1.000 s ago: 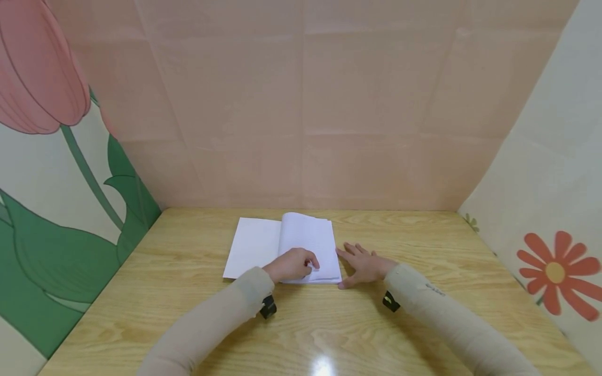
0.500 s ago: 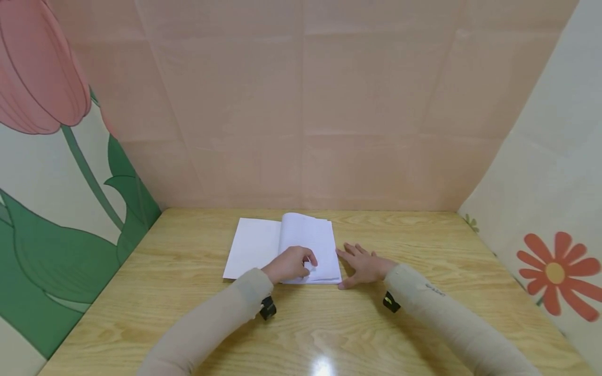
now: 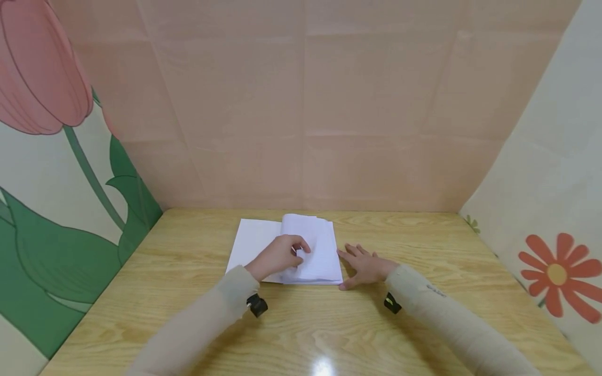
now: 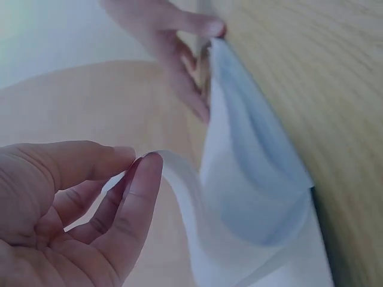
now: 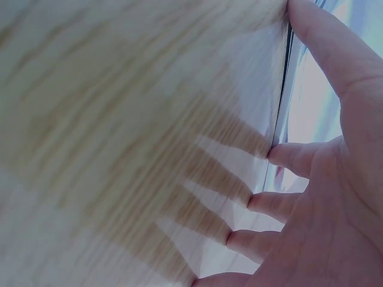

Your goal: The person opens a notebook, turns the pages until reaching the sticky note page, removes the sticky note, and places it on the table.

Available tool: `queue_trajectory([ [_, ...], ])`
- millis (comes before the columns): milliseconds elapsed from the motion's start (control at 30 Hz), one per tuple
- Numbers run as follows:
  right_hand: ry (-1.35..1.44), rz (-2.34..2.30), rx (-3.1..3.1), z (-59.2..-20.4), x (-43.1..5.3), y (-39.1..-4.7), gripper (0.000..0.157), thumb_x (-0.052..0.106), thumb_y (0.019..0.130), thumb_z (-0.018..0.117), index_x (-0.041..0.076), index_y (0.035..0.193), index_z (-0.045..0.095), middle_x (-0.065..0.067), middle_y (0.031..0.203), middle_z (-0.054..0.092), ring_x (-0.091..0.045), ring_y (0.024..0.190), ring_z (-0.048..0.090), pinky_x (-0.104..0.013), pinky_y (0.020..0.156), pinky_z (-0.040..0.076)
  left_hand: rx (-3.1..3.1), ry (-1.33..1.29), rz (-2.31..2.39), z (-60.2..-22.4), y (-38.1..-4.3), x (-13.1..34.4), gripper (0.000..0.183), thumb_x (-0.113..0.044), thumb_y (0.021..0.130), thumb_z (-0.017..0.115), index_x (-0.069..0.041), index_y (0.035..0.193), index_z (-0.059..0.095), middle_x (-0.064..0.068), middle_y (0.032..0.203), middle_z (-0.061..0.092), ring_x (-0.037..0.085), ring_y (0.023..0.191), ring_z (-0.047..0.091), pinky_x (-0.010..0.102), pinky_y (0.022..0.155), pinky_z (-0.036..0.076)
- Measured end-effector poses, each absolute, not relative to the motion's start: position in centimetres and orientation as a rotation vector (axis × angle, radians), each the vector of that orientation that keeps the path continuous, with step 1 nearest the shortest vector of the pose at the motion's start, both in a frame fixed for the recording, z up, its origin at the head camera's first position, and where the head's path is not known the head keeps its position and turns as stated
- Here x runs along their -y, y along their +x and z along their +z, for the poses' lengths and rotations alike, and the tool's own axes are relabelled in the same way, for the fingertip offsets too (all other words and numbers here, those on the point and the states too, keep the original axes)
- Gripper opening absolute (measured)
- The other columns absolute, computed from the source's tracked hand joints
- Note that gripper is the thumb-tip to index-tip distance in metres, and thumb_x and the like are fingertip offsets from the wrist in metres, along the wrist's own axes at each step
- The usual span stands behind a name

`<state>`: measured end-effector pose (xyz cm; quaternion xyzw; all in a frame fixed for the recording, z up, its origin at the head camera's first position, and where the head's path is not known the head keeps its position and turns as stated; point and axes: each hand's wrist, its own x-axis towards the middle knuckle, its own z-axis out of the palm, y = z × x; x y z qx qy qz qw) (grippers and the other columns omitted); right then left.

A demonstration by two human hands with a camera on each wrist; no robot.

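Observation:
An open notebook (image 3: 324, 245) with white pages lies on the wooden table, its left side flat and its right side a thicker stack. My left hand (image 3: 278, 255) is over the middle of it. In the left wrist view, thumb and forefinger of the left hand (image 4: 90, 203) pinch the edge of a page (image 4: 185, 179), which bends up in a curve away from the stack. My right hand (image 3: 367, 266) rests with spread fingers at the notebook's right edge. In the right wrist view, the fingertips of the right hand (image 5: 317, 197) touch the tabletop along that edge.
The wood-grain table (image 3: 301, 329) runs back to a plain pinkish cloth backdrop (image 3: 301, 115). Side panels carry a printed tulip (image 3: 42, 68) on the left and a red flower (image 3: 557, 274) on the right. A black wrist device (image 3: 257, 305) sits under the left sleeve.
My left hand has moved left and a little away from me, lifting the page's edge and drawing it leftward. The right hand has stayed at the notebook's right edge.

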<state>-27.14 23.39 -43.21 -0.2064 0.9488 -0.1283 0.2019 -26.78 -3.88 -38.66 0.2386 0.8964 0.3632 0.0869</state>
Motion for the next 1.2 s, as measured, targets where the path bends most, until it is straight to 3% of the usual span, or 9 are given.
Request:
queue_trajectory([
  [233,-0.586,-0.379,-2.643,-43.1,-23.6,-27.0,0.104,0.061,0.080,0.068,0.012,0.155,0.016,-0.023,0.160,0.004,-0.049,0.145,0.001,-0.076,0.104,0.005,-2.654,0.661,1.247,-36.6,-26.4,5.5,0.015,-0.001,0.082,0.070,-0.012,0.091,0.068,0.011,0.096,0.059,0.014,0.071,0.058,0.025,0.063,0.053],
  [567,-0.589,-0.399,-2.639,-42.8,-23.6,-26.8,0.103,0.059,0.080,0.068,0.012,0.155,0.016,-0.023,0.160,0.004,-0.049,0.145,0.001,-0.076,0.105,0.005,-2.637,0.580,1.433,-35.5,-26.1,8.7,0.012,0.000,0.084,0.067,-0.005,0.095,0.067,0.010,0.087,0.057,0.018,0.069,0.059,0.028,0.064,0.057],
  [733,-0.587,-0.416,-2.630,-42.8,-23.6,-26.8,0.103,0.058,0.081,0.069,0.011,0.155,0.015,-0.023,0.160,0.003,-0.048,0.145,0.000,-0.076,0.105,0.004,-2.647,0.534,1.408,-35.7,-26.0,10.6,0.014,-0.001,0.084,0.067,-0.004,0.098,0.066,0.010,0.085,0.055,0.018,0.069,0.060,0.028,0.064,0.058],
  [967,-0.601,-0.416,-2.624,-42.5,-23.5,-26.7,0.102,0.057,0.081,0.068,0.011,0.155,0.016,-0.023,0.160,0.003,-0.049,0.145,0.001,-0.076,0.105,0.004,-2.632,0.413,1.371,-36.2,-25.7,12.9,0.019,-0.001,0.085,0.068,0.001,0.104,0.063,0.011,0.085,0.053,0.020,0.069,0.061,0.039,0.071,0.059],
  [1200,-0.604,-0.409,-2.624,-42.6,-23.5,-26.7,0.102,0.058,0.081,0.068,0.010,0.155,0.016,-0.023,0.160,0.003,-0.049,0.145,0.001,-0.076,0.105,0.004,-2.645,0.274,1.268,-37.6,-25.3,14.7,0.022,-0.002,0.085,0.069,0.001,0.105,0.062,0.010,0.084,0.050,0.019,0.065,0.060,0.036,0.069,0.059],
])
